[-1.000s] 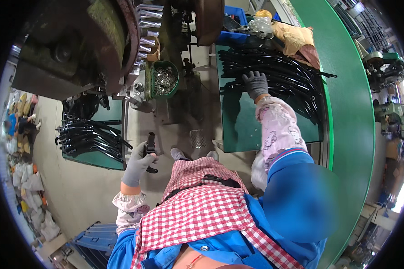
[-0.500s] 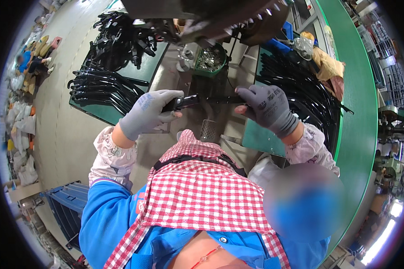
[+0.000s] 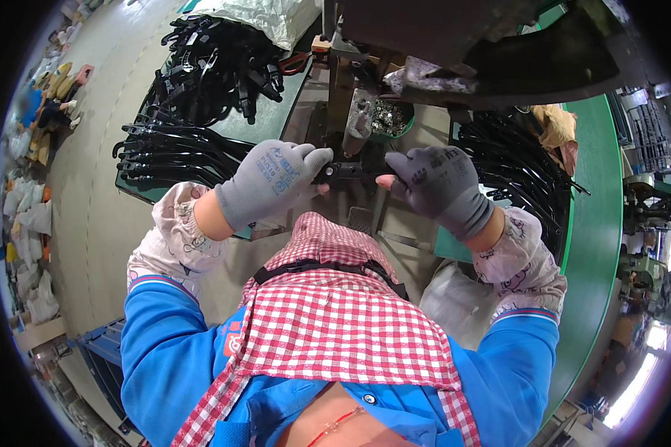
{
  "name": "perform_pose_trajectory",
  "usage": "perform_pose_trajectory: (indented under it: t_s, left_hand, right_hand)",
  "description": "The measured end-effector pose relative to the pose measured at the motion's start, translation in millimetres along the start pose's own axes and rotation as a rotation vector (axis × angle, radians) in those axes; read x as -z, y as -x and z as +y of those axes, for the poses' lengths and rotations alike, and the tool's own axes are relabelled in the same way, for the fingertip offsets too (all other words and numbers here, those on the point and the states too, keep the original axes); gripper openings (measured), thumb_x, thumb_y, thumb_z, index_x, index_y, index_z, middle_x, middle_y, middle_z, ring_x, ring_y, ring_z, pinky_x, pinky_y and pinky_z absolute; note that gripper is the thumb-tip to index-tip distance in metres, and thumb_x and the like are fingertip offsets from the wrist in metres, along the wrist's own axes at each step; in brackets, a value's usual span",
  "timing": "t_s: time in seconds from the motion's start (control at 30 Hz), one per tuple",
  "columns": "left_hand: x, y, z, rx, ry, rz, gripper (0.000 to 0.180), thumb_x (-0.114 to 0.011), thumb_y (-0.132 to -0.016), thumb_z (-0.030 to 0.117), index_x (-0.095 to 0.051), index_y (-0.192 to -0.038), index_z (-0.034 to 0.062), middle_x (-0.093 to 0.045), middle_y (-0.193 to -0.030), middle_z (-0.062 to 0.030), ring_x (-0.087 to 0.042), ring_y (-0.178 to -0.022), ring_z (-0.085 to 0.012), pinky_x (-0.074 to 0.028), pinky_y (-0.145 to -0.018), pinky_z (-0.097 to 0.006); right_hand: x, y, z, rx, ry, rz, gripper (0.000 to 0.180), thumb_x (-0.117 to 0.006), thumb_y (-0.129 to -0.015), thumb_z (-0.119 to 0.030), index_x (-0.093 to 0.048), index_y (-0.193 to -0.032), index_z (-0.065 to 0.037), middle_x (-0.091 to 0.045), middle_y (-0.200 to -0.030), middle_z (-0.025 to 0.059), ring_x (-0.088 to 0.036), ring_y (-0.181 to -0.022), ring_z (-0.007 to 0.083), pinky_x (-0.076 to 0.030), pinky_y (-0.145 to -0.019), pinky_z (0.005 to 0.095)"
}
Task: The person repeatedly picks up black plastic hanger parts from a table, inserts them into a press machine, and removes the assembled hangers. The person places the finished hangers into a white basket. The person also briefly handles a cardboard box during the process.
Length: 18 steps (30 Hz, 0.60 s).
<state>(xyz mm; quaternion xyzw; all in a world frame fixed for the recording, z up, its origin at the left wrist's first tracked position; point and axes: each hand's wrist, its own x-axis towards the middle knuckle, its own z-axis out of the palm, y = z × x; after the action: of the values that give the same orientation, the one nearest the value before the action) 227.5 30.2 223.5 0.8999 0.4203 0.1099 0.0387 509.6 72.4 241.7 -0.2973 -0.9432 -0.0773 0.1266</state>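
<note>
Both hands wear grey knit gloves with dark print. My left hand (image 3: 274, 182) is closed with its fingertips on a black metal fitting (image 3: 328, 172) that has a round bright spot on it. My right hand (image 3: 441, 190) pinches the other end of the same dark line of parts, a slim black bar (image 3: 361, 171) whose right end is hidden by the glove. Bar and fitting lie in one line between the hands; whether they are fixed together I cannot tell. They sit just below a worn metal post (image 3: 359, 123) of the machine (image 3: 440, 45).
A green tub (image 3: 412, 123) of small shiny metal pieces stands behind the post. Bent black tubes (image 3: 179, 149) and a heap of black fittings (image 3: 209, 74) cover the left table. More black tubes (image 3: 522, 164) lie at right, beside a long green bench (image 3: 596, 246).
The hands and parts have come closer together, and the fitting now meets the bar in one line under the post. The view has shifted, showing more of the machine.
</note>
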Motion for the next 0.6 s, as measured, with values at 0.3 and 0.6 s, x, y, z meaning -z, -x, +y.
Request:
perform_pose_trajectory:
  t_s: [0.3,0.6]
  left_hand:
    - [20,-40,-50,-0.092,-0.115,0.070,0.051,-0.074,-0.080,0.032,-0.057,-0.120,0.0064,-0.066,-0.099,-0.0081,-0.066,-0.079,-0.0275,-0.051,-0.064,-0.038]
    - [15,-79,-78,-0.130,0.017,0.043,0.045,-0.074,-0.080,0.029,-0.060,-0.116,0.0070,-0.066,-0.106,-0.0092,-0.066,-0.088,-0.0309,-0.053,-0.074,-0.040]
  right_hand:
    - [-19,-27,23,-0.083,0.083,0.179,0.034,-0.065,-0.088,-0.049,-0.065,-0.094,-0.016,-0.065,-0.078,0.0017,-0.066,-0.068,0.0235,-0.050,-0.058,0.0379]
    - [-30,-39,52,-0.102,0.149,0.256,0.043,-0.056,-0.095,-0.055,-0.067,-0.106,-0.015,-0.067,-0.086,0.0118,-0.068,-0.081,0.0257,-0.053,-0.076,0.0385]
